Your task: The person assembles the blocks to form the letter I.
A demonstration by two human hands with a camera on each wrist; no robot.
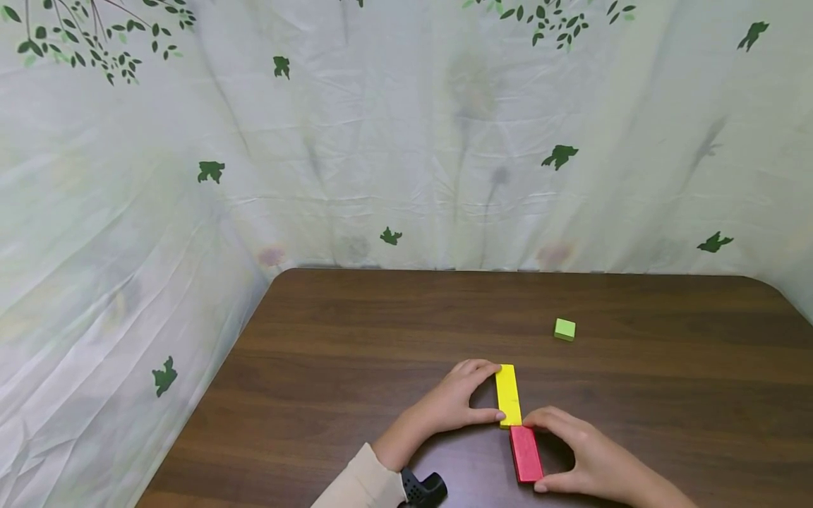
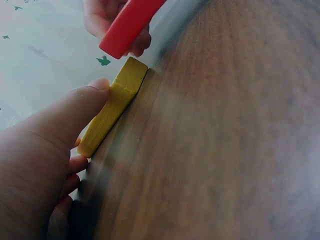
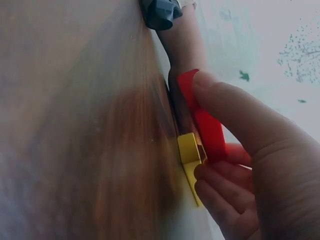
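Observation:
Between the thumb and fingers of my left hand, a yellow block is pinched by its two ends; it lies low against the tabletop in the left wrist view. My right hand holds a red block the same way, thumb at the near end and fingertips at the far end. In the left wrist view the red block is raised above the table surface. From the head, its far end meets the yellow block's near end, set slightly to the right.
A small light green block sits farther back on the brown wooden table. Behind the table hangs a pale curtain with green leaf prints. My left wrist carries a black device.

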